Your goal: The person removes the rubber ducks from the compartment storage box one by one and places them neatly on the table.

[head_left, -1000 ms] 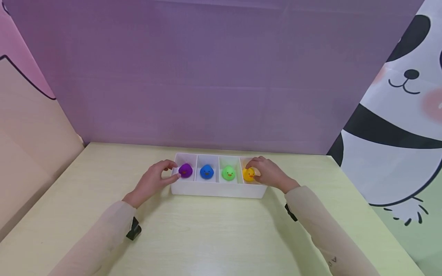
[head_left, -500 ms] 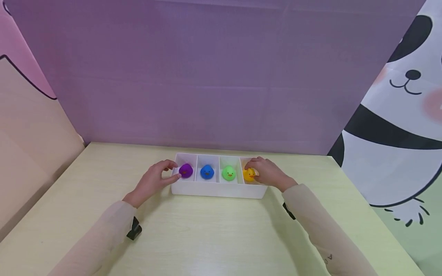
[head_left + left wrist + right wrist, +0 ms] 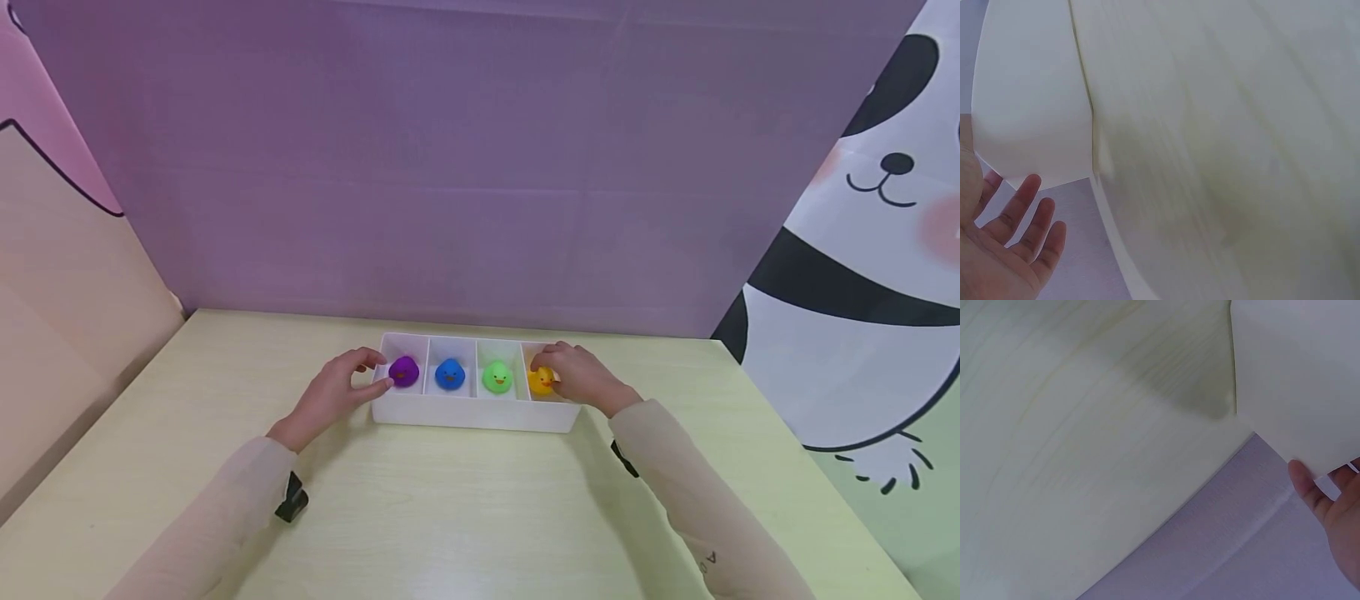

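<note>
Pale table (image 3: 465,517) holds a white tray (image 3: 472,411); at nine o'clock, left hand (image 3: 330,394) spread beside purple duck (image 3: 405,371); at three, right hand (image 3: 587,379) pinches yellow duck (image 3: 541,382) inside end compartment (image 3: 531,350) (right sleeve (image 3: 701,496) just edged inward; placement seems unaltered).

Hands (image 3: 330,396) at white tray (image 3: 472,413) — four ducks (image 3: 450,375) inside

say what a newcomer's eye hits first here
Probably the round purple toy duck, blue duck, green duck and yellow duck, left to right, each in its own compartment of the long white box. The bare right hand curls round the yellow duck. A black-and-white panda picture fills the far right.
</note>
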Tool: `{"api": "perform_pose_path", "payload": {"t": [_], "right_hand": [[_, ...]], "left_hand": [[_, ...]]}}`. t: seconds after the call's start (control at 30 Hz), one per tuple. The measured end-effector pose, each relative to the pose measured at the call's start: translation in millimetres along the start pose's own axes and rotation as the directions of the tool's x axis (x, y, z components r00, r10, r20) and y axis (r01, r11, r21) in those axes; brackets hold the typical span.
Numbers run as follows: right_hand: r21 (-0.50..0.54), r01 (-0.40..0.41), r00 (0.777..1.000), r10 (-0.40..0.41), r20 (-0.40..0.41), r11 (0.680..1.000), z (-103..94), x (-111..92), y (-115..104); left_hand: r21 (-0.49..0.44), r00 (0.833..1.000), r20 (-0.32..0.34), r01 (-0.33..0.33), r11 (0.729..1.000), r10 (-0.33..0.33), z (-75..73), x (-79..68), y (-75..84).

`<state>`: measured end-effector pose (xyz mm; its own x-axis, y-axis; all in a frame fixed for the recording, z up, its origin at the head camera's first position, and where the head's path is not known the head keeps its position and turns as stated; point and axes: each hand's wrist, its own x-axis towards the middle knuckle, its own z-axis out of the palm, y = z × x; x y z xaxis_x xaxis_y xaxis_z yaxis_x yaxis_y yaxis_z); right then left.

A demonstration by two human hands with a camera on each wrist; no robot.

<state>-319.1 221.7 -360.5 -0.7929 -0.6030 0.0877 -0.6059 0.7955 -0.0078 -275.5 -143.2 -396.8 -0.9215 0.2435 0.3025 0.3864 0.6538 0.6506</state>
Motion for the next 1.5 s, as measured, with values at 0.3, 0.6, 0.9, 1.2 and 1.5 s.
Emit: {"api": "perform_pose_path", "payload": {"t": [0.3, 0.6, 0.9, 1.2, 1.5], "right_hand": [[-0.005, -0.008, 1.0, 0.008, -0.014, 1.0, 1.1, 0.1, -0.2], [-0.036, -0.014, 1.0, 0.014, -0.014, 0.999, 0.2, -0.6, 0.5], [-0.055, 0.004, 1.0, -0.004, -0.006, 0.998, -5.5, -2.1, 0.5], [-0.047, 0.034, 0.999, -0.035, -0.034, 0.998, -14.5, -1.0, 0.4], [-0.034, 0.069, 0.996, -0.071, -0.062, 0.997, -27.6, -0.2, 1.6]], "left_hand": [[-0.002, 1.0, 0.006, 0.011, 1.0, -0.011, 0.2, 0.0, -1.6], [-0.005, 1.0, 0.007, 0.013, 1.0, -0.013, 0.3, 0.1, -0.8], [-0.008, 1.0, 0.009, 0.019, 1.0, -0.018, -0.1, -0.8, 1.5], [-0.013, 1.0, 0.011, 0.026, 1.0, -0.026, -1.6, -1.1, 2.0], [-0.011, 1.0, 0.012, 0.025, 1.0, -0.025, -0.5, -0.6, 0.3]]}}
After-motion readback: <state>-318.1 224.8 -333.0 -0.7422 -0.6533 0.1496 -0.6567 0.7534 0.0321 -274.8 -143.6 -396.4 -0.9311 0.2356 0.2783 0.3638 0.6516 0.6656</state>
